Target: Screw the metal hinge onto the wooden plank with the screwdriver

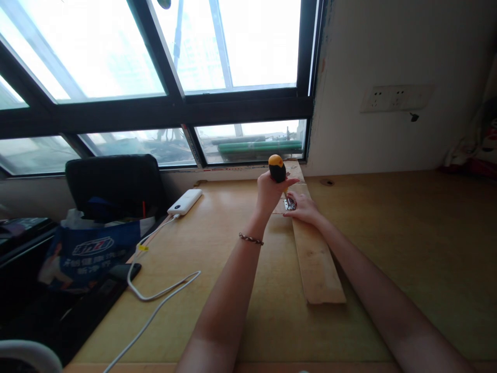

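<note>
Bare forearms extend from the bottom edge — left hand gripping a screwdriver at centre frame, right hand holding a metal hinge against a wooden board.

A slim, twisted bracelet of dark and pale strands, rope-like in its weave, circles the wrist just below the left hand of a person seen from a head-worn camera; its finer details are too small to make out. The left forearm is bare from the bracelet to the lower edge of the view, slender at the wrist and broader toward the elbow. The right forearm, also bare, tapers smoothly to the right hand, its nails too small to read.
</note>
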Demonstrator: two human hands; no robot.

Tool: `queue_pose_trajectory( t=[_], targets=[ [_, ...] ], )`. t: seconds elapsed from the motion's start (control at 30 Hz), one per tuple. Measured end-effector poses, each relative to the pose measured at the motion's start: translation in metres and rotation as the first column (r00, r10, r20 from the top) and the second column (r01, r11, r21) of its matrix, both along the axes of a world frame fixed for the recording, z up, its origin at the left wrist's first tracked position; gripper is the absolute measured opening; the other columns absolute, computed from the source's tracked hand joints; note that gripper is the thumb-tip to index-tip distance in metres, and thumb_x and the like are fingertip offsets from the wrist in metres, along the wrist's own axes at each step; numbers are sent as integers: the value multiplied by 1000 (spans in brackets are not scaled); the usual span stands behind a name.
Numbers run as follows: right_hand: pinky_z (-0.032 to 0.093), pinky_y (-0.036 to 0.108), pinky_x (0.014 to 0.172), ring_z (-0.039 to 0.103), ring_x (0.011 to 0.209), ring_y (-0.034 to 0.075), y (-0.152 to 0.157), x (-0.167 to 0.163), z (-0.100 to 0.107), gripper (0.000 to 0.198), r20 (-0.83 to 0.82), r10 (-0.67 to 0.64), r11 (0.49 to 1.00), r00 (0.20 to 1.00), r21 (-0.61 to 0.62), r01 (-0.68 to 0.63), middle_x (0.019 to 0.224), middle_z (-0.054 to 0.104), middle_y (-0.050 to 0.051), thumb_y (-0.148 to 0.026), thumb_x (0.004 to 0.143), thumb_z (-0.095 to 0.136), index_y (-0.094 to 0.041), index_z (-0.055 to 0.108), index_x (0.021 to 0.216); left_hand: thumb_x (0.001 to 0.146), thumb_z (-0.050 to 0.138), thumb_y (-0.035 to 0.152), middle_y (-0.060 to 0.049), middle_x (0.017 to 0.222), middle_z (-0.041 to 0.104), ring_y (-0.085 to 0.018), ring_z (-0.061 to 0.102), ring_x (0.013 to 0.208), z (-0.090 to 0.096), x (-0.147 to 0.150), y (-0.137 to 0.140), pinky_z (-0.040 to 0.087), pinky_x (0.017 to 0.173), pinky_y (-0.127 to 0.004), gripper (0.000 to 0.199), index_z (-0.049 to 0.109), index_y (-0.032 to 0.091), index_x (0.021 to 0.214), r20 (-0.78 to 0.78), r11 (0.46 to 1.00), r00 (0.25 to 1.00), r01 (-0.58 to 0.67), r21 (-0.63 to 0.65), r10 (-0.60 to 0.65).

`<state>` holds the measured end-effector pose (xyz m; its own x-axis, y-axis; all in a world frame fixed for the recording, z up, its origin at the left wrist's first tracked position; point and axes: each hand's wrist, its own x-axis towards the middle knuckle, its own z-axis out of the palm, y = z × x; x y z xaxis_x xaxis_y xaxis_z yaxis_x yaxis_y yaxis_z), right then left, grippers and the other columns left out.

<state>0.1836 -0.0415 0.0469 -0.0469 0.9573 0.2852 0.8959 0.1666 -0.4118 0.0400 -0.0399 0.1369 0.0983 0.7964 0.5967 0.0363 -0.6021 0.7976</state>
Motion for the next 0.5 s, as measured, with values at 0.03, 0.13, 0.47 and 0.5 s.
queue_pose_trajectory(
  t=[0.03, 0.13, 0.47, 0.5],
  targets=[
    [44, 34, 74, 56, 93, 27, 0, 0, 0, 77, 1, -2, 1000, 1000, -2, 2, 104, 60, 7, -53, 54, 71, -24, 45, 121, 51, 74, 39, -1, 62, 59, -13, 54, 58, 0, 0, 0, 41, 54, -24, 32, 57, 14, 62, -7, 1000, 1000, -20, 14, 20],
    [44, 34, 74, 55, 94, 27, 1, 1, -1, 77, 1, 11, 1000, 1000, 0, -11, 106, 60, 7, -53, 54, 71, -25, 45, 121, 50, 75, 37, -2, 64, 61, -15, 57, 62, -1, 0, 3, 42, 56, -24, 35, 57, 15, 71, -22, 995, 995, -96, 33, 97],
    [44, 34, 75, 55, 95, 26, 0, 0, -2, 75, 3, 25, 999, 1000, 27, -25, 108, 60, 6, -50, 54, 72, -24, 45, 120, 56, 71, 25, 0, 67, 58, -17, 62, 63, 2, 2, 4, 45, 54, -25, 33, 47, 18, 77, -1, 1000, 1000, 8, -31, -8],
    [44, 34, 75, 55, 95, 26, 0, 0, -2, 75, 6, 25, 999, 1000, 26, -25, 108, 60, 6, -50, 55, 72, -24, 45, 119, 56, 71, 24, 0, 69, 59, -17, 62, 63, 3, 2, 3, 45, 54, -25, 34, 46, 18, 78, 2, 999, 1000, -3, -34, 3]
  ],
)
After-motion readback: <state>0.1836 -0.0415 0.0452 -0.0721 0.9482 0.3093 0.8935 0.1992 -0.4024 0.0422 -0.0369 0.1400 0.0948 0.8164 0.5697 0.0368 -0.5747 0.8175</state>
